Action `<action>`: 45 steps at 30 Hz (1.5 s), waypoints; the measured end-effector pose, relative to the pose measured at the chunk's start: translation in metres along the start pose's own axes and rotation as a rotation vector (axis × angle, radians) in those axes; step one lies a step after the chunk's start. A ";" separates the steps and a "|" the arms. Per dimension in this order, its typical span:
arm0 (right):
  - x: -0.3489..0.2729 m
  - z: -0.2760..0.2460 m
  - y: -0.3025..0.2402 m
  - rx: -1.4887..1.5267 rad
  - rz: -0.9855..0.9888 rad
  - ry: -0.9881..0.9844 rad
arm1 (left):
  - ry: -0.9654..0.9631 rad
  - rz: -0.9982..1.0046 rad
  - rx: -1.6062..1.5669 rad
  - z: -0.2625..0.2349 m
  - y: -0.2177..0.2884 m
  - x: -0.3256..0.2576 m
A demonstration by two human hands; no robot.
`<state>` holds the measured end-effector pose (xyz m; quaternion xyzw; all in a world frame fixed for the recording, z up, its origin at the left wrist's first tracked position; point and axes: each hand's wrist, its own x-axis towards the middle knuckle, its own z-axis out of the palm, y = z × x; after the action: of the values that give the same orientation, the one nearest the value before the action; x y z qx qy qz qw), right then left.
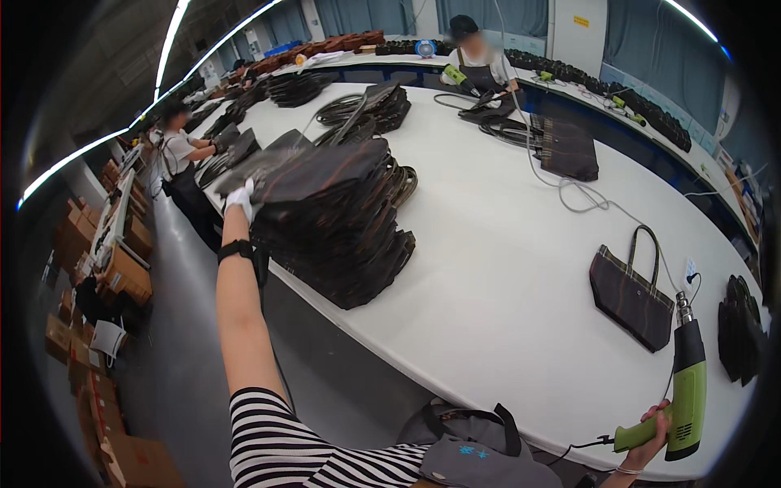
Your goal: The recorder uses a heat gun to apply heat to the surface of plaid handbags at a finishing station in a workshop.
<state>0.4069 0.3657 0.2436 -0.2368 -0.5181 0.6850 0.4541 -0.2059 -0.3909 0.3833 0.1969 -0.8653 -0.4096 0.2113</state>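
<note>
My left hand (241,198), in a white glove, reaches far out and grips the top dark plaid bag (313,172) of a tall stack of such bags (342,244) at the table's left edge. My right hand (653,435) holds a green heat gun (685,390) by its handle at the lower right, nozzle pointing up, its cord running along the table. A single dark plaid tote bag with handles (630,294) lies flat on the white table (504,268) just left of the heat gun.
Two other people work at the table, one at the far end (476,61) and one at the left (175,150). More bag stacks (370,106), another bag (568,148), cables (569,191) and a dark pile (739,329) lie around. Cardboard boxes (98,268) line the left floor.
</note>
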 end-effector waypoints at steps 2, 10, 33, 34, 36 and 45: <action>-0.019 -0.001 -0.026 -0.114 -0.082 0.105 | -0.260 0.140 0.197 0.114 -0.015 -0.049; -0.041 -0.020 -0.036 0.037 -0.095 0.069 | -0.369 -0.366 -0.354 0.084 -0.027 -0.022; -0.073 -0.118 -0.011 -0.180 -0.197 0.551 | -0.729 1.426 0.005 0.570 0.185 -0.702; -0.077 -0.125 -0.008 -0.191 -0.214 0.576 | -0.745 1.442 -0.021 0.581 0.194 -0.720; -0.086 -0.139 -0.003 -0.224 -0.176 0.601 | -0.838 1.530 0.201 0.598 0.211 -0.749; -0.112 -0.175 -0.003 -0.214 -0.085 0.695 | -0.929 1.595 0.383 0.651 0.224 -0.788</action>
<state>0.6001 0.3552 0.1689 -0.4799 -0.4109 0.4860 0.6039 0.0697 0.5528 0.0248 -0.6052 -0.7950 -0.0322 0.0272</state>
